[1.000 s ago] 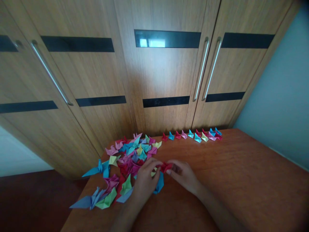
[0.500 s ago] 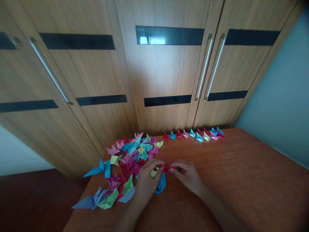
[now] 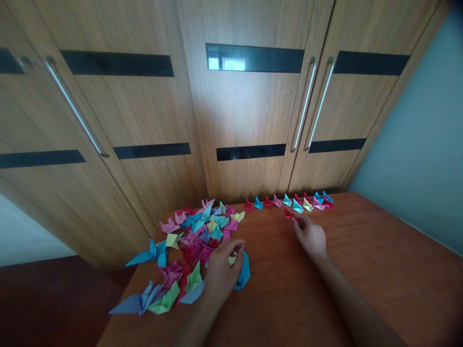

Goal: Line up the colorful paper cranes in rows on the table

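Note:
My right hand (image 3: 311, 236) pinches a small red origami piece (image 3: 289, 214) by one end, above the table and just in front of a row of folded paper pieces. My left hand (image 3: 223, 265) hovers at the right side of a pile of colourful origami (image 3: 197, 248). Its fingers are curled, with thumb and fingertips together and nothing seen in them. A bit of pale yellow paper (image 3: 232, 260) shows through the gap of that hand. Partly covered by the same hand is a blue folded piece (image 3: 244, 272).
Along the back edge of the brown table (image 3: 361, 250) runs a row of small origami pieces (image 3: 277, 201), doubled at its right end. Behind stands a wooden wardrobe (image 3: 249, 106) with metal handles. A blue origami crane (image 3: 154, 251) lies near the table's left edge.
My right hand has moved forward and to the right, carrying the red origami piece away from my left hand. My left hand has let go of it and stays by the pile.

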Motion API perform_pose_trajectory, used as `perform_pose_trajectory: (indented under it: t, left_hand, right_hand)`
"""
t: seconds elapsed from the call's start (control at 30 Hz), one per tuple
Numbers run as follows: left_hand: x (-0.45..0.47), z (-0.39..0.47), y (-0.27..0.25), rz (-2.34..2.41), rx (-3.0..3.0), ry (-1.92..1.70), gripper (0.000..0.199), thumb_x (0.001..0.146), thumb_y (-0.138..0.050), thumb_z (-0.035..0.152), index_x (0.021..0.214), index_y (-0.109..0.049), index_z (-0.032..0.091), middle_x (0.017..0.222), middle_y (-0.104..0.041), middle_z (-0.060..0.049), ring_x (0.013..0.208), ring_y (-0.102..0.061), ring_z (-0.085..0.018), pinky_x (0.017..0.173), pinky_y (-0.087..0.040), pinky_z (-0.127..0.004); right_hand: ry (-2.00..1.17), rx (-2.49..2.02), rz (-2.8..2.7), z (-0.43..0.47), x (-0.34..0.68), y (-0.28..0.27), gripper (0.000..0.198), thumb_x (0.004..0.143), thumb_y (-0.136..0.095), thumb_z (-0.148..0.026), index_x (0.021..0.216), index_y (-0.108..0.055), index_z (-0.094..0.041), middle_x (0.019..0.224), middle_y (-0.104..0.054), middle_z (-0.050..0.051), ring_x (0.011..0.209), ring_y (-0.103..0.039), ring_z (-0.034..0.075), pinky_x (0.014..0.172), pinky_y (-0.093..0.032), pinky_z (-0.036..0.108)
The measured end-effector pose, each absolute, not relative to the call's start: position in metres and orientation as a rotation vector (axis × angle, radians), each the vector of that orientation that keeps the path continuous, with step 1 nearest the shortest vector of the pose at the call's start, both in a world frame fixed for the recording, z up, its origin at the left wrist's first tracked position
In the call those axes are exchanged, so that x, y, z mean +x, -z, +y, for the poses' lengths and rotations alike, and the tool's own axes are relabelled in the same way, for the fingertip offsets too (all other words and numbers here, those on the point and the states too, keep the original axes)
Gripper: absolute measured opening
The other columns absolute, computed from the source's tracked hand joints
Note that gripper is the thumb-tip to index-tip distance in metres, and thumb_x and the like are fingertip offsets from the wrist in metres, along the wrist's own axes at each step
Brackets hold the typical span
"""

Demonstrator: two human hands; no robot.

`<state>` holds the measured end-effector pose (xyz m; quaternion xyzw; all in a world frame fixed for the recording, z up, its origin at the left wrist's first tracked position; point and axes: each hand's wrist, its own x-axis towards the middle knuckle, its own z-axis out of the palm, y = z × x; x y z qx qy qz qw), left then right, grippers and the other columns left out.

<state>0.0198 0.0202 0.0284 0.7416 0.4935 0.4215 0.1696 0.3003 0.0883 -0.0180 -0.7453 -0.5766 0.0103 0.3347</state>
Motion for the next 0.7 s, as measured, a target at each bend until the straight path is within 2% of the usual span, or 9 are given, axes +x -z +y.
perform_pose_trajectory:
  t: [0.1,0.23,0.43,0.7]
  left_hand:
    - [0.021,0.018,-0.029,1.382,2.124,-1.215,0.018,0.084,-0.051,0.015,0.094,-0.064,0.021,0.085,-0.068,-0.002,0.074,-0.062,-0.015,0.069,-0.05,-0.025]
    - [0.021,0.017,-0.03,1.381,2.143,-1.18,0.019,0.083,-0.05,0.013,0.094,-0.064,0.021,0.086,-0.068,-0.002,0.076,-0.063,-0.015,0.071,-0.05,-0.025]
    - [0.021,0.016,-0.03,1.437,2.148,-1.139,0.019,0.082,-0.051,0.013,0.094,-0.065,0.021,0.086,-0.069,-0.003,0.076,-0.063,-0.016,0.073,-0.051,-0.028]
    - [0.02,0.017,-0.027,1.428,2.131,-1.151,0.022,0.081,-0.052,0.013,0.096,-0.064,0.022,0.088,-0.069,-0.003,0.077,-0.063,-0.016,0.072,-0.051,-0.028]
  right_hand:
    - [0.012,-2.23,-1.568,0.103,0.307,0.022,0.036,0.089,-0.042,-0.046,0.111,-0.061,-0.024,0.088,-0.069,0.009,0.077,-0.066,0.024,0.066,-0.044,0.03]
    - [-0.037,-2.408,-1.647,0.122,0.302,0.023,0.038,0.09,-0.039,-0.047,0.11,-0.06,-0.022,0.096,-0.067,0.013,0.084,-0.065,0.026,0.071,-0.046,0.035]
    - [-0.032,-2.437,-1.629,0.145,0.298,0.024,0.039,0.092,-0.035,-0.044,0.107,-0.06,-0.018,0.1,-0.065,0.016,0.09,-0.064,0.028,0.074,-0.047,0.039]
    - [-0.035,-2.427,-1.633,0.151,0.299,0.025,0.039,0.091,-0.036,-0.045,0.11,-0.058,-0.019,0.101,-0.065,0.014,0.091,-0.064,0.029,0.075,-0.047,0.04]
